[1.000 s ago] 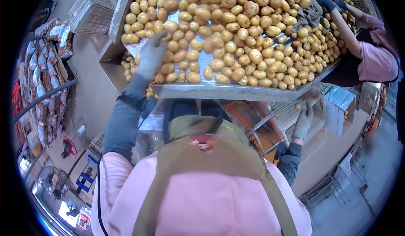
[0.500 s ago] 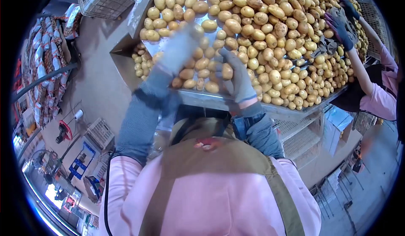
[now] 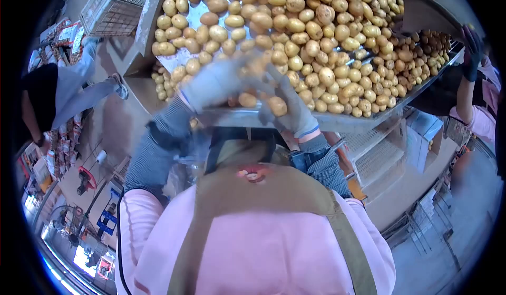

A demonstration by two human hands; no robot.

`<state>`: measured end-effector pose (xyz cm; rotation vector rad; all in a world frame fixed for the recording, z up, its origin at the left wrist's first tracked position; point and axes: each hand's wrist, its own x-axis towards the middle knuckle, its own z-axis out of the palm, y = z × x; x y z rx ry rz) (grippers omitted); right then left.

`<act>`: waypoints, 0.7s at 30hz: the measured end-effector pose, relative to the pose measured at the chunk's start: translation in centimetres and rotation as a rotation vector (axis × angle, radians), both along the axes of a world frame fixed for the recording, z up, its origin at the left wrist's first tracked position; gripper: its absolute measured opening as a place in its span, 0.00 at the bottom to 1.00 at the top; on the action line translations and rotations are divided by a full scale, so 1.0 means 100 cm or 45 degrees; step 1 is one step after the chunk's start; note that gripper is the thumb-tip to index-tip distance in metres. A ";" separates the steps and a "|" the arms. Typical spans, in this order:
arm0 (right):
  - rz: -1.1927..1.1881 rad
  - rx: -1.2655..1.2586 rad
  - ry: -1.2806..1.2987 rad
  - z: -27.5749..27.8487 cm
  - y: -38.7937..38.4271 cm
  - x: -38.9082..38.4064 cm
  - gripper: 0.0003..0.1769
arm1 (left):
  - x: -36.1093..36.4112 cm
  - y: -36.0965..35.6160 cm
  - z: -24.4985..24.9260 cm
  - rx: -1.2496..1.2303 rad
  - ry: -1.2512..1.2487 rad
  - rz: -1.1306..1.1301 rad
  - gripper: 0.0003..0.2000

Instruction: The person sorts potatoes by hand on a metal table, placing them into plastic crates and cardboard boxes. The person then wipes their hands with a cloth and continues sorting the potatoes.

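Observation:
My right hand (image 3: 292,105), in a grey glove, is closed around a potato (image 3: 277,106) at the table's near edge. My left hand (image 3: 216,84), in a pale glove, reaches over the potatoes just left of it. Motion smears its fingers, and whether they hold anything does not show. Blurred potatoes lie close to its fingertips. Beyond both hands, a thick heap of yellow-brown potatoes (image 3: 327,76) covers much of the metal table (image 3: 237,117).
At the right edge, a co-worker's dark-gloved hand (image 3: 473,52) lifts a dark cloth (image 3: 429,7) over the heap. A person (image 3: 52,94) walks at the left. A plastic crate (image 3: 112,10) stands at upper left, and a crate shelf (image 3: 377,163) sits under the table's right side.
My left hand has come down toward the near edge, close to my right, which still has a potato. The co-worker has raised the dark cloth. A person has appeared at the left.

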<state>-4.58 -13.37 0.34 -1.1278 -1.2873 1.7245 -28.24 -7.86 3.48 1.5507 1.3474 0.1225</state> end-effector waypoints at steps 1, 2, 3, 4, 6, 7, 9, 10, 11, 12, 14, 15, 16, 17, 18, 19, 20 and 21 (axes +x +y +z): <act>0.072 -0.045 -0.023 0.004 -0.008 0.017 0.27 | 0.018 -0.033 -0.003 0.114 -0.160 -0.186 0.28; 0.146 -0.088 -0.048 0.008 -0.016 0.033 0.26 | 0.037 -0.055 0.003 0.140 -0.264 -0.072 0.22; 0.221 -0.128 -0.074 0.012 -0.023 0.050 0.26 | 0.040 -0.065 0.005 -0.031 -0.292 0.033 0.20; 0.223 -0.412 -0.006 0.030 -0.044 0.077 0.23 | 0.040 -0.074 0.007 -0.206 -0.322 0.144 0.19; 0.092 -0.761 -0.113 0.049 -0.086 0.140 0.21 | 0.034 -0.100 -0.020 -0.295 -0.516 0.503 0.15; -0.016 -0.834 -0.267 0.049 -0.106 0.176 0.20 | 0.023 -0.101 -0.017 -0.492 -0.500 0.555 0.16; -0.341 -1.047 -0.188 0.021 -0.153 0.283 0.22 | 0.014 -0.110 0.006 -0.585 -0.263 0.683 0.16; -0.568 -1.165 0.032 -0.008 -0.178 0.353 0.24 | 0.009 -0.120 0.000 -0.551 -0.256 0.673 0.17; -0.686 -0.916 -0.077 -0.021 -0.179 0.382 0.24 | 0.005 -0.136 -0.015 -0.519 -0.250 0.662 0.17; -0.792 -0.668 -0.213 -0.034 -0.179 0.410 0.25 | 0.001 -0.152 -0.030 -0.493 -0.246 0.654 0.18; -0.985 -0.293 -0.854 -0.010 -0.137 0.369 0.22 | -0.007 -0.168 -0.050 -0.470 -0.338 0.879 0.17; -1.066 -0.090 -1.164 0.003 -0.115 0.334 0.21 | -0.016 -0.177 -0.066 -0.461 -0.378 0.991 0.17; -0.971 0.174 -1.306 0.002 -0.100 0.307 0.21 | -0.030 -0.185 -0.081 -0.246 -0.312 1.025 0.15; -0.871 0.452 -1.425 -0.001 -0.082 0.275 0.21 | -0.043 -0.193 -0.096 -0.033 -0.223 1.053 0.14; -0.665 0.485 -1.310 0.009 -0.066 0.218 0.22 | -0.041 -0.183 -0.079 -0.057 -0.309 1.317 0.14; -0.439 0.577 -1.296 0.004 -0.055 0.167 0.24 | -0.043 -0.176 -0.066 -0.086 -0.403 1.575 0.14; -0.208 0.669 -1.250 -0.001 -0.044 0.116 0.25 | -0.051 -0.171 -0.061 -0.099 -0.281 1.606 0.15; 0.012 0.746 -1.179 -0.006 -0.033 0.065 0.27 | -0.059 -0.169 -0.074 0.070 -0.224 1.619 0.16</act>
